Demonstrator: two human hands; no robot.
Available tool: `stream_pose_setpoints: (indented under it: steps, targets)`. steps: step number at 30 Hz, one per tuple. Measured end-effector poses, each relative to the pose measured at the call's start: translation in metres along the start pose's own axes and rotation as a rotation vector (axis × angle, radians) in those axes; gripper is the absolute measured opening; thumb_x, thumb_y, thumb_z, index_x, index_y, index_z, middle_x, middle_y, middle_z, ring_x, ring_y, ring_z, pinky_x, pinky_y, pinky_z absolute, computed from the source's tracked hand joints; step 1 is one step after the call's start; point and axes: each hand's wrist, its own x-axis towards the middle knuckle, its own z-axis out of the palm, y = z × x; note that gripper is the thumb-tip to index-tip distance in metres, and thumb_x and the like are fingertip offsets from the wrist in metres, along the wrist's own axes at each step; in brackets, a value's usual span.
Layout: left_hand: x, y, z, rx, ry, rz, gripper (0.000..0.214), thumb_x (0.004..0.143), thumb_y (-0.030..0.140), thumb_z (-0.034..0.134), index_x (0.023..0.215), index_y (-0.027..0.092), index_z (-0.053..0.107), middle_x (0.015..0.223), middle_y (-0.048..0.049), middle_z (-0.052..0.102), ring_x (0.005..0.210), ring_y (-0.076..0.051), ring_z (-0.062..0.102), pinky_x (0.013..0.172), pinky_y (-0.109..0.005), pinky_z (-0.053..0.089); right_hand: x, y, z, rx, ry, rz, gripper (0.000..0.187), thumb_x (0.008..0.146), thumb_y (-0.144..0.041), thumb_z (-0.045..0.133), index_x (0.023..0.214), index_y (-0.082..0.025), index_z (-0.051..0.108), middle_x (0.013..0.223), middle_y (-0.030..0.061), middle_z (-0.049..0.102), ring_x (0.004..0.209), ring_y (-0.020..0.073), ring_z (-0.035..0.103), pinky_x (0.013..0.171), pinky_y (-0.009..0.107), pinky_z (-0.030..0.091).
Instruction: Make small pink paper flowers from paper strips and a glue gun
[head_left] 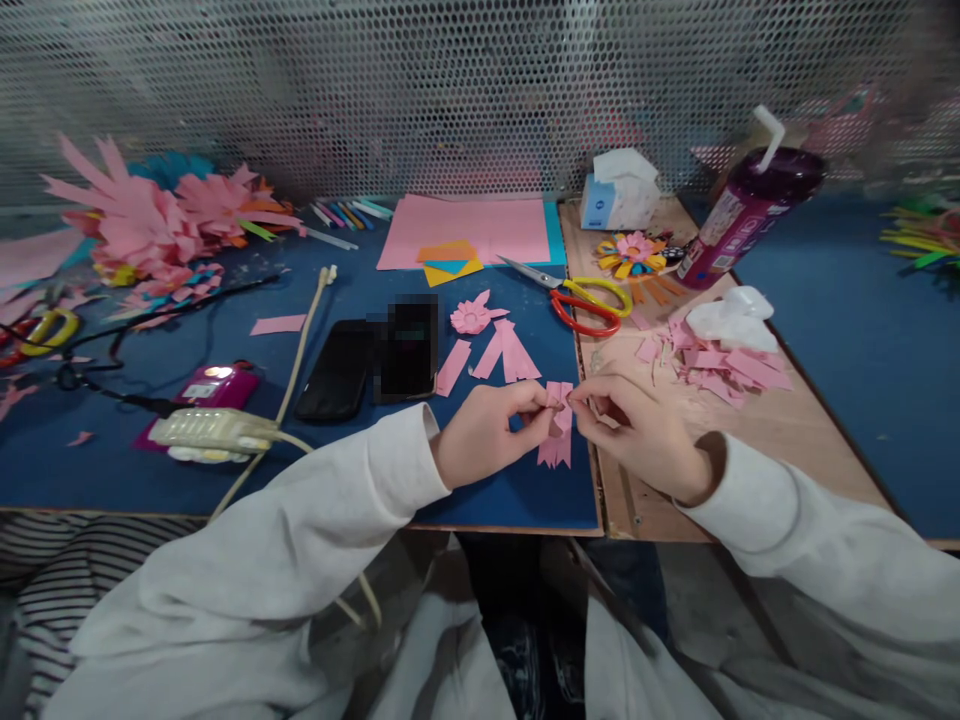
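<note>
Both hands meet over the front edge of the blue table mat (112,460). My left hand (487,432) and my right hand (637,425) pinch the top of a small bundle of pink paper strips (556,425), whose ends hang down toward me. More cut pink strips (504,352) and a small pink paper flower (471,317) lie just beyond the hands. Scissors with red and yellow handles (585,300) rest at the seam between the mat and a wooden board (795,440).
Two dark phones (375,365) lie left of the strips, beside a glue gun (214,428) with a cord. Pink paper scraps (720,365), a tissue box (621,190), a purple cup with a straw (746,215) and a finished flower (634,255) crowd the board. Large paper flowers (157,225) sit far left.
</note>
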Motion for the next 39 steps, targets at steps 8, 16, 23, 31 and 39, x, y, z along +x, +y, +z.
stream_pose_setpoints:
  steps: [8, 16, 23, 31, 39]
  targets:
    - [-0.0005, -0.0020, 0.0013, -0.112, 0.004, -0.039, 0.007, 0.083, 0.017, 0.053, 0.085, 0.014, 0.059, 0.075, -0.0041, 0.073, 0.069, -0.013, 0.069, 0.065, -0.021, 0.052, 0.0034, -0.0018, -0.0032, 0.011, 0.073, 0.035, 0.011, 0.081, -0.011, 0.054, 0.084, -0.021, 0.056, 0.065, -0.0025, 0.044, 0.053, 0.0089, 0.043, 0.046, 0.022, 0.036]
    - [0.0028, -0.0020, 0.0003, -0.300, -0.014, -0.130, 0.010, 0.085, 0.022, 0.052, 0.085, 0.013, 0.055, 0.076, -0.0079, 0.072, 0.073, -0.017, 0.071, 0.069, -0.025, 0.055, 0.0023, -0.0026, -0.0033, 0.275, 0.034, 0.221, 0.005, 0.082, -0.021, 0.060, 0.087, -0.021, 0.059, 0.063, -0.0037, 0.043, 0.054, 0.0086, 0.042, 0.046, 0.023, 0.035]
    - [0.0046, 0.0002, -0.0005, -0.397, 0.020, -0.158, 0.009, 0.083, 0.022, 0.054, 0.081, 0.013, 0.053, 0.071, -0.0074, 0.071, 0.071, -0.018, 0.071, 0.069, -0.028, 0.057, -0.0002, 0.0001, 0.0001, 0.442, 0.055, 0.381, 0.016, 0.078, -0.027, 0.067, 0.077, -0.020, 0.053, 0.063, -0.0055, 0.040, 0.050, 0.0066, 0.037, 0.044, 0.021, 0.031]
    - [0.0045, 0.0001, -0.0005, -0.378, 0.015, -0.158, 0.008, 0.082, 0.022, 0.053, 0.080, 0.014, 0.053, 0.069, -0.0061, 0.070, 0.069, -0.017, 0.070, 0.068, -0.028, 0.056, 0.0012, 0.0019, -0.0004, 0.620, 0.098, 0.509, 0.017, 0.078, -0.031, 0.066, 0.075, -0.020, 0.054, 0.065, -0.0029, 0.049, 0.052, 0.0074, 0.043, 0.043, 0.021, 0.034]
    - [0.0053, -0.0033, -0.0012, -0.426, -0.008, -0.156, 0.007, 0.083, 0.020, 0.052, 0.080, 0.014, 0.053, 0.071, -0.0056, 0.070, 0.070, -0.016, 0.069, 0.070, -0.026, 0.055, 0.0071, 0.0004, -0.0002, 0.978, 0.099, 0.800, 0.022, 0.075, -0.036, 0.069, 0.071, -0.018, 0.057, 0.048, -0.0085, 0.033, 0.040, 0.0034, 0.026, 0.038, 0.020, 0.017]
